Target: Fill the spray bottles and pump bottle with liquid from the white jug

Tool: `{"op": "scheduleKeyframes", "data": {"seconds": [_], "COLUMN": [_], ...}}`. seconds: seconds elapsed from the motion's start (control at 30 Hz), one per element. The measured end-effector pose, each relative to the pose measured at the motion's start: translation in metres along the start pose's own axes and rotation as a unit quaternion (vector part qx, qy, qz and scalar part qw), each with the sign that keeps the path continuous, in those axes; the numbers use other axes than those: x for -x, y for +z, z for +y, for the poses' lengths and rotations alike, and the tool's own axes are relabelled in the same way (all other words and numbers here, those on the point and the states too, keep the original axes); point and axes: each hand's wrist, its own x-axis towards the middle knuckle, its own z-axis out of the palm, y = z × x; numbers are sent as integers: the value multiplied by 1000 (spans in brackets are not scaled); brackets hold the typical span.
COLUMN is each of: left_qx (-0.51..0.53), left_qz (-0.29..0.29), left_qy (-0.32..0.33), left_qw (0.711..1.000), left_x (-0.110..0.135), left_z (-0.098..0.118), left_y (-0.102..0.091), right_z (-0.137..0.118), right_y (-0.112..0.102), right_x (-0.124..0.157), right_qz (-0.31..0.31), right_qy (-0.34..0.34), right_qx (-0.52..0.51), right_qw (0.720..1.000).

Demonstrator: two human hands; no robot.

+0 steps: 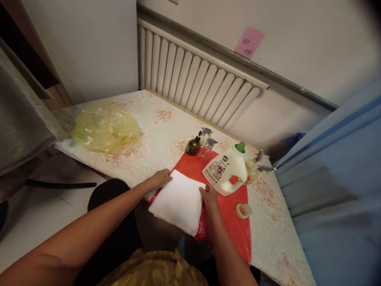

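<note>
A white cloth (179, 200) with a fuzzy lower edge is stretched between my two hands over a red plastic sheet (235, 234). My left hand (161, 178) pinches its upper left corner. At the upper right corner, my right hand (209, 194) grips it with thumb and fingers. Just beyond my right hand stands a white jug (224, 171) with a handle, a printed label and a green spout in its uncapped mouth. A pale round cap (243, 211) lies on the red sheet to the right.
Behind the jug stand a dark pump bottle (193, 147), a clear spray bottle (204, 154) and more spray bottles (252, 171). A yellow plastic bag (105, 127) lies on the flowered tablecloth (151, 135). A radiator (190, 75) borders the back; a blue curtain (336, 171) hangs right.
</note>
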Motion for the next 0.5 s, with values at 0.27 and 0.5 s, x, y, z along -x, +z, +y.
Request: {"op": "scheduleKeyframes", "data": {"seconds": [0.27, 0.5], "left_qx": [-88, -103], "left_qz": [-27, -16], "left_qy": [-43, -50], "left_qw": [995, 993], "left_x": [38, 53], "left_z": [-14, -33], "left_y": [0, 18], "right_z": [-1, -4], "right_y": [-6, -3], "right_x": [6, 14], "right_qz": [3, -6], "right_qy": [-19, -24], "right_qx": [107, 143], "right_qw": [994, 989]}}
